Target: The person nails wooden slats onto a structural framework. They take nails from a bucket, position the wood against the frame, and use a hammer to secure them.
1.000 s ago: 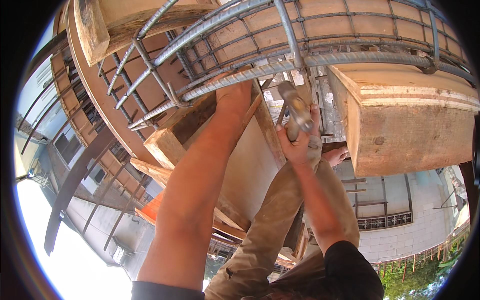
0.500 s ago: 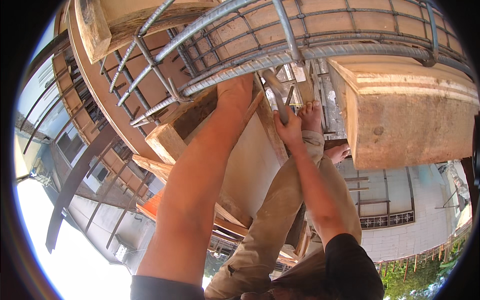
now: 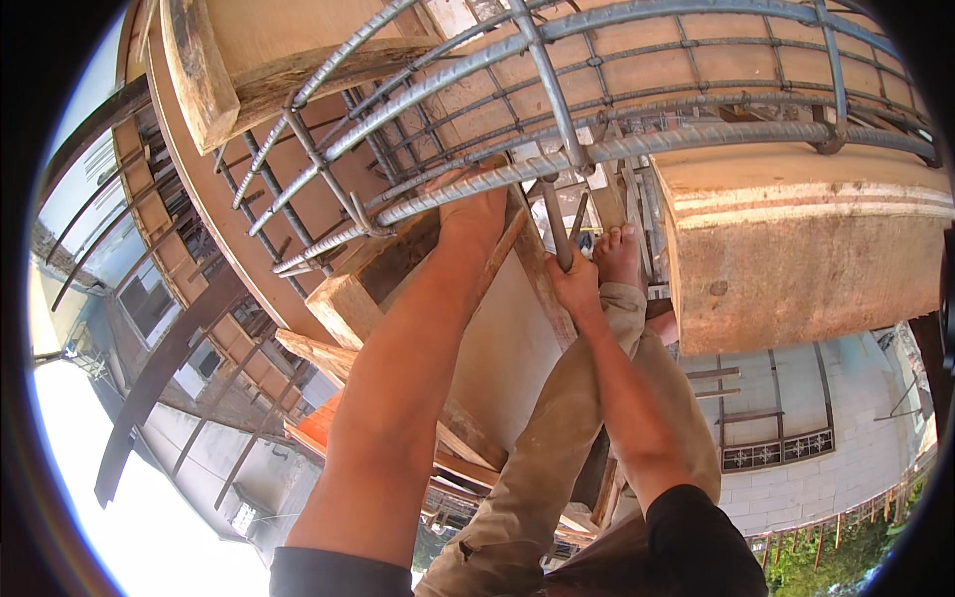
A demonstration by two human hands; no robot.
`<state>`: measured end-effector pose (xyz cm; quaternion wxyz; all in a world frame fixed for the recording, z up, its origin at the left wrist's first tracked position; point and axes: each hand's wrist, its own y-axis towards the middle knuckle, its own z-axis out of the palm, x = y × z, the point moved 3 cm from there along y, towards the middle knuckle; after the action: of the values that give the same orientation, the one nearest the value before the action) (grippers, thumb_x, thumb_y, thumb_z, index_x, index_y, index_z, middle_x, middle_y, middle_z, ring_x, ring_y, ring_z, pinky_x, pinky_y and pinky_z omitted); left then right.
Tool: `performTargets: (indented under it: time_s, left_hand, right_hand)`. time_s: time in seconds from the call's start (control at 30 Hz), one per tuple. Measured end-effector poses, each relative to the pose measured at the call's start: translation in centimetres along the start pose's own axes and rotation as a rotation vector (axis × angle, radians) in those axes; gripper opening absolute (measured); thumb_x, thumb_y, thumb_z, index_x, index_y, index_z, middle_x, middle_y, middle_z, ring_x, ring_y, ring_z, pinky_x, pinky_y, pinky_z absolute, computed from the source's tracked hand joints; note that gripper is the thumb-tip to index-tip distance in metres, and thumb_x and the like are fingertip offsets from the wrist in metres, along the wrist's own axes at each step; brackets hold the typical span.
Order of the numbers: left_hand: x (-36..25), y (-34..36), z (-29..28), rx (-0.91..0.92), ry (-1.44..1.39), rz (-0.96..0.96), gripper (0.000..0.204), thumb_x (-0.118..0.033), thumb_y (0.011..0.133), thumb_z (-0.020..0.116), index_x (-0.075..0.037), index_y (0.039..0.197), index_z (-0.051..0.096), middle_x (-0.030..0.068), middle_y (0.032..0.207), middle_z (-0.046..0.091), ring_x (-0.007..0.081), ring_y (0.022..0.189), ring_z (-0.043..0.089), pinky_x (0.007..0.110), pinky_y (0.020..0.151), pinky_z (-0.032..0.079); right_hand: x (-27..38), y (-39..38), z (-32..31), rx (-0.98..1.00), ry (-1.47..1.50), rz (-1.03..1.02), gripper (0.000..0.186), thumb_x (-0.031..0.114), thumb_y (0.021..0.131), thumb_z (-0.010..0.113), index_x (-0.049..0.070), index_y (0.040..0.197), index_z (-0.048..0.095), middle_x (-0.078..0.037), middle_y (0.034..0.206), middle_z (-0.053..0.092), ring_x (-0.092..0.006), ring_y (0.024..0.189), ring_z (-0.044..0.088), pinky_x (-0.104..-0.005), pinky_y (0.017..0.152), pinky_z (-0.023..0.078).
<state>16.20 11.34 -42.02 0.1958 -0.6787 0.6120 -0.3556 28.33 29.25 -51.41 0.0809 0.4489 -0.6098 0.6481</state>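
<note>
My right hand point(image 3: 572, 284) is closed around the hammer's metal handle point(image 3: 557, 229), whose upper end reaches the lower bar of the rebar cage point(image 3: 537, 45). My left hand point(image 3: 473, 204) reaches in just under that bar, at the upper end of a wooden form point(image 3: 413, 244); the bar and wrist hide most of its fingers, so what it holds cannot be seen. A bare foot point(image 3: 617, 259) is just right of the hammer, with a trousered leg point(image 3: 537, 438) below.
A thick plywood-topped timber box point(image 3: 796, 269) fills the right. Boards point(image 3: 199, 80) sit upper left, beside curved plywood formwork point(image 3: 219, 199). Gaps between the timbers drop to lower structures, with a block wall point(image 3: 816, 478) and scattered steel bars far below.
A second ago the hammer was tilted and blurred over my right foot; it has swung up and left toward the rebar, uncovering the foot. The whole view has shifted slightly.
</note>
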Motion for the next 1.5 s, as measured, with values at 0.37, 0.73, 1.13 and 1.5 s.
performTargets:
  time_s: [0.37, 0.73, 1.13, 1.5]
  left_hand:
    - [0.7, 0.2, 0.4, -0.1, 0.099, 0.011, 0.046, -0.019, 0.092, 0.061, -0.006, 0.136, 0.058, 0.0187, 0.128, 0.065, 0.033, 0.121, 0.061, 0.05, 0.1, 0.045]
    - [0.7, -0.2, 1.4, 0.03, 0.225, 0.022, 0.048, -0.023, 0.083, 0.068, -0.008, 0.129, 0.063, 0.0155, 0.113, 0.069, 0.0314, 0.111, 0.065, 0.051, 0.093, 0.047]
    - [0.4, 0.9, -0.9, -0.035, 0.115, 0.012, 0.041, -0.014, 0.086, 0.063, -0.004, 0.126, 0.063, 0.0195, 0.118, 0.069, 0.0373, 0.114, 0.065, 0.052, 0.095, 0.049]
    - [-0.2, -0.3, -0.3, -0.093, 0.17, 0.12, 0.047, -0.023, 0.083, 0.068, -0.009, 0.128, 0.063, 0.0155, 0.115, 0.069, 0.0349, 0.106, 0.068, 0.056, 0.094, 0.048]
  right_hand:
    - [-0.3, -3.2, -1.1, -0.07, 0.183, 0.025, 0.015, 0.014, 0.093, 0.072, 0.001, 0.091, 0.063, 0.004, 0.067, 0.053, -0.0042, 0.064, 0.044, -0.0266, 0.057, 0.041]
    - [1.2, 1.4, 0.6, 0.081, -0.07, 0.0, 0.023, 0.019, 0.091, 0.075, 0.001, 0.085, 0.061, -0.008, 0.063, 0.056, -0.0111, 0.059, 0.054, -0.0323, 0.06, 0.048]
    - [-2.9, 1.2, 1.0, 0.049, -0.188, 0.012, 0.024, 0.023, 0.092, 0.07, 0.0, 0.094, 0.063, -0.019, 0.07, 0.062, -0.0157, 0.065, 0.063, -0.0344, 0.064, 0.05]
    - [1.6, 2.0, -0.4, 0.115, -0.014, 0.14, 0.026, 0.023, 0.092, 0.07, -0.001, 0.092, 0.06, -0.017, 0.073, 0.063, -0.0165, 0.067, 0.061, -0.0355, 0.063, 0.05]
